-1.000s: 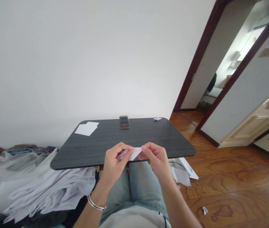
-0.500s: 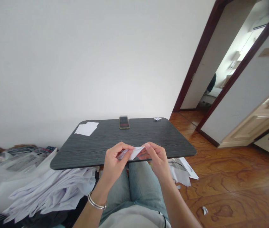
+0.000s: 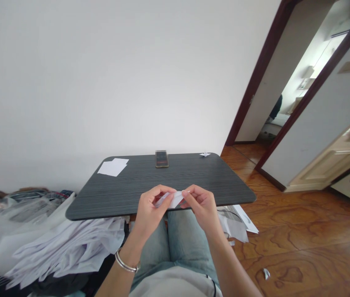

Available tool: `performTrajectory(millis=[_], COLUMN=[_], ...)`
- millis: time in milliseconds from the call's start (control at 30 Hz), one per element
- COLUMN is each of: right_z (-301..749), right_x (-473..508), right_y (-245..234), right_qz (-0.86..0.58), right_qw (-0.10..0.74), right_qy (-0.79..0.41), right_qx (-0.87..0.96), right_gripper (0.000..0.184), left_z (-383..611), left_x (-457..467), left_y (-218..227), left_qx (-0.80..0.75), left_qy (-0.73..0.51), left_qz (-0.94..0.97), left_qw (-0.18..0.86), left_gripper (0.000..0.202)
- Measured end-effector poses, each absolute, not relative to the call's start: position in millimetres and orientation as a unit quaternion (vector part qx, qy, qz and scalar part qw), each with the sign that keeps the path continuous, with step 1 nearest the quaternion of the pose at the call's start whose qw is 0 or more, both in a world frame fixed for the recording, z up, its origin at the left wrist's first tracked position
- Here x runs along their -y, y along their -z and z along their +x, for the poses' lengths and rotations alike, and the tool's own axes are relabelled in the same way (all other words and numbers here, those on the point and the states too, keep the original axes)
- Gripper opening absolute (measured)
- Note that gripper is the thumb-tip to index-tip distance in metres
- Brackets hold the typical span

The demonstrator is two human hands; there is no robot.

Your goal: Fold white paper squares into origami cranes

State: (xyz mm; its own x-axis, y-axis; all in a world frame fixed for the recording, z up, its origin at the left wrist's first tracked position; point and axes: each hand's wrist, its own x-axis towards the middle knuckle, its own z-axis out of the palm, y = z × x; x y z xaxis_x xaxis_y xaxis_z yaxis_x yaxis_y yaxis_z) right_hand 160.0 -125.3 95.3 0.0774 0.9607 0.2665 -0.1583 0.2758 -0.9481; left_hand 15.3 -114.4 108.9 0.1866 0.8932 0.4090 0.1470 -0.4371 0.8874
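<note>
A small folded piece of white paper (image 3: 177, 199) is held up over the front edge of the dark table (image 3: 144, 177). My left hand (image 3: 152, 208) pinches its left part between thumb and fingers, hiding some of it. At the paper's right end, the thumb and forefinger of my right hand (image 3: 202, 204) are closed on the tip. Farther back at the right lies a small folded white paper figure (image 3: 205, 154). Several white paper sheets (image 3: 113, 167) rest at the table's back left.
A phone (image 3: 161, 159) leans at the table's back edge, near the white wall (image 3: 131, 82). Piled clothes and white cloth (image 3: 69, 247) lie left of the table. Papers (image 3: 236, 227) are on the wooden floor at the right, with a small scrap (image 3: 266, 274) farther off.
My right thumb and forefinger have moved slightly left along the folded paper, covering its right tip. The left hand keeps its pinch almost unchanged.
</note>
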Motion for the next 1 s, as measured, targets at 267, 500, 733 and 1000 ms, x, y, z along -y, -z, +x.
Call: performTrajectory(millis=[267,500,733,1000], right_z=[158.7,160.8,159.5,157.7], right_x=[126.2,126.7,127.2,126.2], right_y=[-91.7,-93.6,-93.9,-92.9], right_qz=[-0.410,-0.395,-0.388,-0.418], right_qw=[0.599,0.595,0.592,0.602], right_qy=[-0.415,-0.442,-0.451,-0.421], right_qx=[0.549,0.543,0.544,0.535], right_gripper=[0.024,0.028,0.032,0.026], left_z=[18.8,16.9,15.9,19.1], left_x=[110.2,111.8,111.0,115.3], left_y=[-108.9,-112.4,-114.3,-119.5], left_qx=[-0.394,-0.384,-0.369,-0.385], left_qy=[-0.497,-0.512,-0.508,-0.509], left_qz=[0.631,0.623,0.618,0.624], left_qw=[0.446,0.450,0.474,0.451], left_gripper=[0.018,0.020,0.021,0.020])
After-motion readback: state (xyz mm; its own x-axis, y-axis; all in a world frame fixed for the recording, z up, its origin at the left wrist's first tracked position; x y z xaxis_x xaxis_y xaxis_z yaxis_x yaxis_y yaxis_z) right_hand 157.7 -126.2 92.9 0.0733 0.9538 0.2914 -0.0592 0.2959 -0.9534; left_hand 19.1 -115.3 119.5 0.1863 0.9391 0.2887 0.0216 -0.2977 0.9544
